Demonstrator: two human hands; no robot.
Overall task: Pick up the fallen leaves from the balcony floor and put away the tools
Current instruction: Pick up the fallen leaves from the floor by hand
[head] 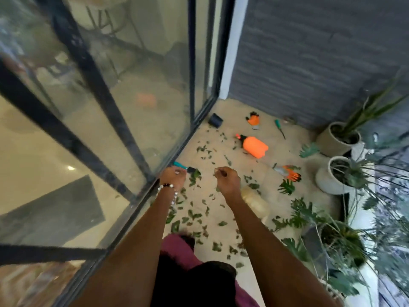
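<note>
**Leaves all over the balcony, nothing picked up yet**

Left hand (173, 175) hung by the glass door (124, 103), fingers curled; couldn't tell if it pinched anything. Right hand (228, 178) was fisted, apparently holding nothing. Leaves (194, 214) lay scattered on the floor (221, 165), so stepping could've crushed them. The orange sprayer (254, 146) lay tipped and might've leaked. At right, two pots (327, 138) held plants.

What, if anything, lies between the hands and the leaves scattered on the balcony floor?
Nothing visible does. Both the left hand and the right hand are held out above the floor, fingers curled, with the leaves lying exposed directly below. The orange sprayer lies farther off.
</note>
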